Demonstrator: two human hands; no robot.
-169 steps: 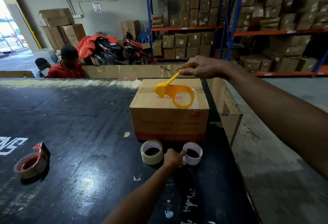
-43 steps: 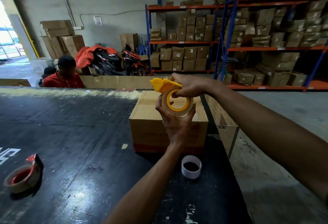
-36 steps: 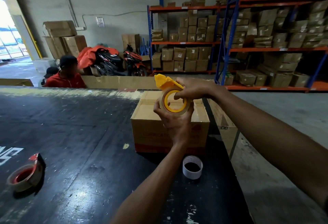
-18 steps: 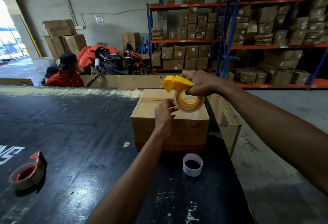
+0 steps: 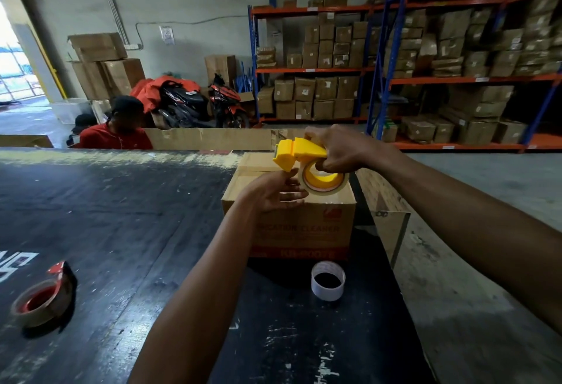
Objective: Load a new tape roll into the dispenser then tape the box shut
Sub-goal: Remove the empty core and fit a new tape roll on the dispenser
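The left hand, fingers pinched at the left edge of the tape roll, sits beside the right hand gripping the yellow dispenser just above the box.

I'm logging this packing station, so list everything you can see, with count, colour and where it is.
cardboard box: one, brown with red print, on the table's right part
tape dispenser: one, yellow, held above the box
tape roll: one, clear, on the dispenser
empty tape core: one, white, table, in front of the box
second dispenser: one, red with brownish tape, table's left edge
table: one, black, scuffed
shelving: blue and orange, stacked with brown cartons, back right
motorbikes: two, red and black, back wall
seated person: one, red shirt, beyond the table
left hand: fingers at the roll
right hand: gripping the dispenser
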